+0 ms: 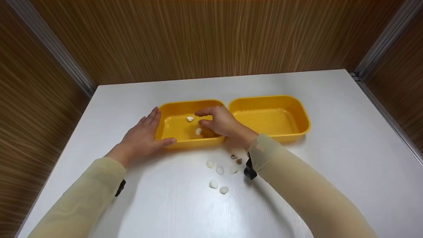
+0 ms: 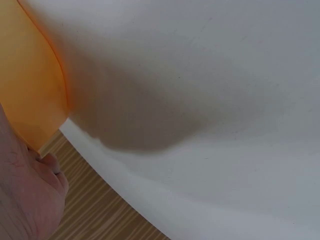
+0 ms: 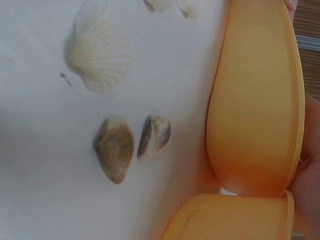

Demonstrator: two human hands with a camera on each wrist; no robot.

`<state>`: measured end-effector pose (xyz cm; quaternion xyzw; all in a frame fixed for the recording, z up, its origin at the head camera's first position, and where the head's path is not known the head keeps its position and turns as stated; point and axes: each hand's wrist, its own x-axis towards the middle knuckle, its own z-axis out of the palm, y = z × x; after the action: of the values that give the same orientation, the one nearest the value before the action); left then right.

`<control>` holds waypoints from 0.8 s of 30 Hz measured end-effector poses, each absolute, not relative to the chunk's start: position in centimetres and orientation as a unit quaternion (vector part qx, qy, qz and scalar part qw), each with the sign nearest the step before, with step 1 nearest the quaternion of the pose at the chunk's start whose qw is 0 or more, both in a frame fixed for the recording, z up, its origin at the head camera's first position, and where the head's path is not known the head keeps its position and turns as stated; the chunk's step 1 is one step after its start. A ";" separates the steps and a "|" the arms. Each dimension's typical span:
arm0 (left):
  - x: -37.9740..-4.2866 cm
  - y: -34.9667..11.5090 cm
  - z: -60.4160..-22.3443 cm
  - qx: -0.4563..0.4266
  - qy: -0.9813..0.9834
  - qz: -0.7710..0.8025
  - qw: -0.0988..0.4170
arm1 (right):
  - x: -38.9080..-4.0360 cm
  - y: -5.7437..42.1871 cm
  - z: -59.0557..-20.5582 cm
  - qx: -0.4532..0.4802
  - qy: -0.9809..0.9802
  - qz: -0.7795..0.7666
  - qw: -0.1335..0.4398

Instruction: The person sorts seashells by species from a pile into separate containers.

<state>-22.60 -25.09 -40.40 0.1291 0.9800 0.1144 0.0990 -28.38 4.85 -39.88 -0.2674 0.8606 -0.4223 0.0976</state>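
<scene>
My left hand (image 1: pixel 141 137) rests against the left end of a yellow plastic tray (image 1: pixel 198 142), its fingers straight along the side and its thumb at the front rim. Over the right part of that tray is my right hand (image 1: pixel 219 121), thumb and fingers apart with nothing seen between them. Inside the tray, one white seashell (image 1: pixel 190 119) lies near the middle; another white shell (image 1: pixel 198 131) shows just below the right thumb. Several ribbed white shells (image 3: pixel 100 50) are on the table in front, along with a brown shell (image 3: pixel 115 149) and a smaller dark-streaked shell (image 3: pixel 155 136).
A second yellow tray (image 1: pixel 269 121) stands right beside the first, with no shells seen in it. Both are on a white table (image 1: pixel 337 132). Wood-grain panels (image 1: pixel 211 39) rise behind the table and at its sides.
</scene>
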 end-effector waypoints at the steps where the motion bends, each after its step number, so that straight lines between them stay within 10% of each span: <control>1: -22.6 -25.1 -40.4 0.128 0.980 0.114 0.101 | -28.4 4.9 -39.9 -0.268 0.861 -0.421 0.092; 24: -22.4 -25.2 -40.2 0.132 0.979 0.119 0.097 | -22.4 9.8 -35.2 -0.364 0.802 -0.472 0.015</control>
<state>-22.39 -25.23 -40.22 0.1321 0.9793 0.1192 0.0969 -22.43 9.81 -35.17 -0.3643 0.8025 -0.4724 0.0152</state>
